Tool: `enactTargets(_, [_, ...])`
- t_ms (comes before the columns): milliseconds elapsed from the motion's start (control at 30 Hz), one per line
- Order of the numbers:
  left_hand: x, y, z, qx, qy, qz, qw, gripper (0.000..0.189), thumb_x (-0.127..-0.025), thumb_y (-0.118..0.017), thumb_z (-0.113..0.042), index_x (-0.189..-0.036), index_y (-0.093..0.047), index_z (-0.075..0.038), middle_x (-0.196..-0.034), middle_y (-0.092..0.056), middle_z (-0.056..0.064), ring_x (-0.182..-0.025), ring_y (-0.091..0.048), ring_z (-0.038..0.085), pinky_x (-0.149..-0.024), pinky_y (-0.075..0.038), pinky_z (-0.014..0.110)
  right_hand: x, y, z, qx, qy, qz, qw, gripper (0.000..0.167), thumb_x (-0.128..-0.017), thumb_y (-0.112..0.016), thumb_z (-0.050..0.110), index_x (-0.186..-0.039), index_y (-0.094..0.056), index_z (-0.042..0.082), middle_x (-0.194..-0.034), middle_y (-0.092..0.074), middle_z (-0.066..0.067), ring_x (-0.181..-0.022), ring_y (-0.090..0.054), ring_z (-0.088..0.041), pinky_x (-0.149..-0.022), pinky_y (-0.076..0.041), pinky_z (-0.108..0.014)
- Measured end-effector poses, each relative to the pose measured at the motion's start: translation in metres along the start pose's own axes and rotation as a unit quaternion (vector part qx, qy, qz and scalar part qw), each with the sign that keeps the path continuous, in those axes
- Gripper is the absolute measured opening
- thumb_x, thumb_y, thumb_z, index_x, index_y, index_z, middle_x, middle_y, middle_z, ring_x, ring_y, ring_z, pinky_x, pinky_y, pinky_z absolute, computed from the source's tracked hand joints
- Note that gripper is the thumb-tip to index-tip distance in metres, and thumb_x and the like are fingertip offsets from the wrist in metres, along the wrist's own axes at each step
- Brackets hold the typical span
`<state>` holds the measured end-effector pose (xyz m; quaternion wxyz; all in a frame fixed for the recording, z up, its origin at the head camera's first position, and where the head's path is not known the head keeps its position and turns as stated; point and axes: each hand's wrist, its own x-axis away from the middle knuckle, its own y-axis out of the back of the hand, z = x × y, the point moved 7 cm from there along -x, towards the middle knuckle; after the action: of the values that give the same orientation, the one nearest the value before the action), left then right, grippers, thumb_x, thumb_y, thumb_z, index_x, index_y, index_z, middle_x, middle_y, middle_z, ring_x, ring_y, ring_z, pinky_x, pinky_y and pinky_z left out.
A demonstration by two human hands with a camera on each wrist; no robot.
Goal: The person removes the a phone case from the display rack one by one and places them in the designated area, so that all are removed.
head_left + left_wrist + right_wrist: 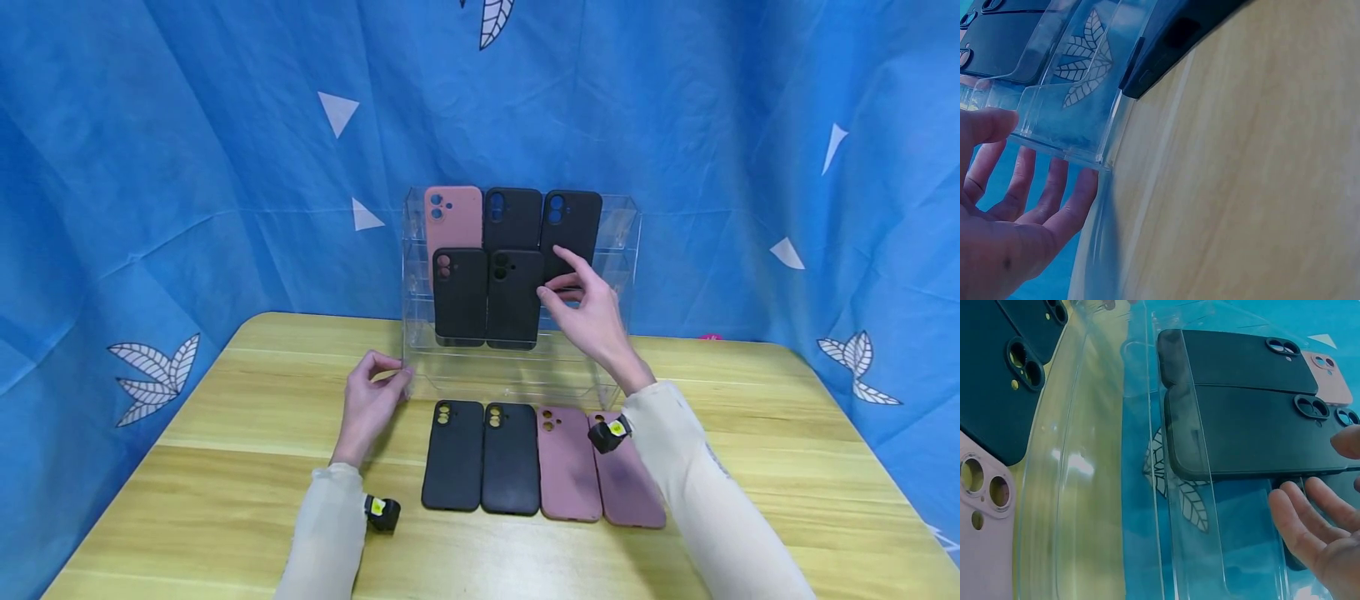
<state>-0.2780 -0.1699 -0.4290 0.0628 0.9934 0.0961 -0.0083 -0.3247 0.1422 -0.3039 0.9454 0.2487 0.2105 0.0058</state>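
Observation:
A clear tiered stand point(510, 383) holds black and pink phone cases. In its front row, a black case point(459, 296) stands beside another black case point(514, 304). My right hand point(592, 312) is at the right edge of the second one, thumb and fingers spread apart around that edge, holding nothing. The same case point(1254, 431) shows close up in the right wrist view. My left hand point(369, 400) touches the stand's lower left side with its fingertips. In the left wrist view its fingers point(1054, 190) lie fairly straight and spread along the clear side panel point(1079, 119).
Behind the front row stand a pink case point(457, 218) and two black cases. On the wooden table point(225, 467), before the stand, lie two black cases point(452, 458) and two pink cases point(568, 467) in a row. A blue curtain point(225, 150) hangs behind.

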Motion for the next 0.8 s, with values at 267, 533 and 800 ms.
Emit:
enactTargets(267, [0.0,0.0,-0.002,0.003,-0.002,0.001,1.0,0.017,-0.095,-0.069,-0.008,-0.107,-0.059,0.0,-0.121,-0.064,0.018,-0.108,-0.071,0.035,-0.074,-0.063,0.029,-0.004,-0.006,0.003,0.028,0.007,-0.003,0.9996,0.056,-0.101,-0.064,0.024,-0.154,-0.046,0.03,-0.111,-0.068,-0.012,-0.102,-0.073,-0.03,-0.083,-0.059,-0.043])
enactTargets(533, [0.001,0.0,-0.002,-0.009,-0.004,-0.002,0.9999,0.016,-0.096,-0.069,-0.007,-0.107,-0.059,0.0,-0.12,-0.064,0.018,-0.105,-0.071,0.029,-0.077,-0.064,0.032,0.001,-0.011,0.002,0.003,0.01,-0.008,0.9999,0.053,-0.101,-0.065,0.021,-0.15,-0.045,0.025,-0.116,-0.062,-0.013,-0.107,-0.07,-0.031,-0.084,-0.062,-0.048])
enactTargets(800, [0.002,0.0,-0.001,-0.009,-0.001,-0.001,1.0,0.016,-0.096,-0.068,-0.007,-0.108,-0.059,0.0,-0.119,-0.063,0.018,-0.107,-0.071,0.034,-0.077,-0.064,0.032,0.005,-0.022,-0.001,-0.074,0.021,0.005,0.997,0.057,-0.1,-0.062,0.007,-0.149,-0.036,0.02,-0.116,-0.058,-0.017,-0.099,-0.064,-0.028,-0.081,-0.057,-0.03])
